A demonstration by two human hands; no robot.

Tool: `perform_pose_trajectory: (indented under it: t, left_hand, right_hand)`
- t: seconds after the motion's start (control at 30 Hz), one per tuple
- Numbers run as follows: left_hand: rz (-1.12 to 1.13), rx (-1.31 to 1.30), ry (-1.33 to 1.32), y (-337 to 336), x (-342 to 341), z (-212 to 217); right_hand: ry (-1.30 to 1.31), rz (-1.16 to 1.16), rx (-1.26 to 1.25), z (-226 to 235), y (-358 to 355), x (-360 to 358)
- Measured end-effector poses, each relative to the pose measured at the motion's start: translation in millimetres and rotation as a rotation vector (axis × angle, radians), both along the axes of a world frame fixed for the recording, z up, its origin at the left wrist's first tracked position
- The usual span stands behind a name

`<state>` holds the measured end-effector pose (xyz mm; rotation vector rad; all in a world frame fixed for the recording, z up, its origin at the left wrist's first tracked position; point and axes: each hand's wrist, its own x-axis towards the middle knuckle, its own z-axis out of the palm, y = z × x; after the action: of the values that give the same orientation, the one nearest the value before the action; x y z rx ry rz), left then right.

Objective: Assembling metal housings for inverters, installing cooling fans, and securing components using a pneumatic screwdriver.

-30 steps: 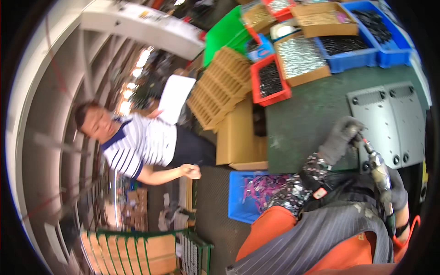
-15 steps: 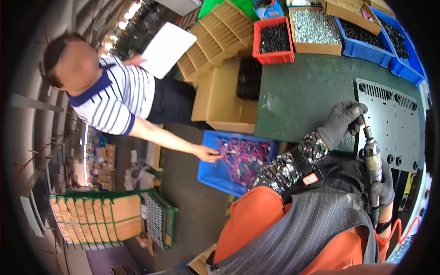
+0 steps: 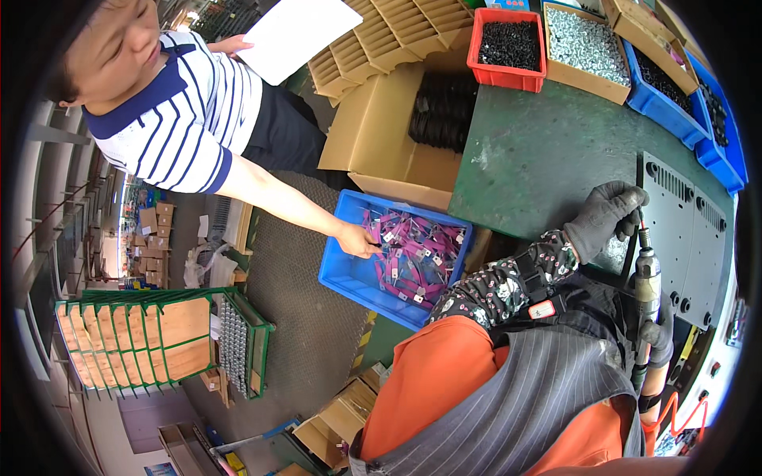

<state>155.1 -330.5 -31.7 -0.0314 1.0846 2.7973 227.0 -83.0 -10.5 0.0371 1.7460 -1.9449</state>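
We are curling our gloved left hand (image 3: 605,216) around the screwdriver's tip at the grey metal panel (image 3: 684,230) lying just right of those fingers, and gripping the power screwdriver (image 3: 647,278) with our right hand (image 3: 657,333) lower down (it is probably heavy, rigid, best held by the barrel). A co-worker's hand (image 3: 355,238) is reaching into the blue bin (image 3: 349,274) well left.

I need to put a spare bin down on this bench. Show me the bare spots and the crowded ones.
The widest free patch is the green bench top, bordered by the red bin and cardboard tray of screws at the back, the grey metal panel on the right and the left hand in front. The back row of bins is packed tight. The right hand holds a screwdriver at the panel.
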Motion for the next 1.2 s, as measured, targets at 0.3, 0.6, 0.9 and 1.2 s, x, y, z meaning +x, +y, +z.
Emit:
perform_pose_trajectory:
  t: [0.3,0.6,0.9,1.2]
  left_hand:
    - [-0.002,0.010,0.002,-2.6,0.1,17.3]
    - [0.025,-0.110,0.097,-2.2,8.7,10.6]
    - [-0.915,-1.246,0.484,-36.0,82.0,-2.8]
    - [-0.552,-1.465,0.242,16.2,79.2,-85.3]
  right_hand:
    - [-0.006,-0.004,0.033,12.5,-12.2,2.2]
    - [0.047,0.052,-0.084,-9.0,5.1,-11.2]
    - [0.161,-0.191,-0.144,4.1,-1.2,-31.2]
    - [0.249,-0.262,-0.221,-3.0,27.4,-30.3]
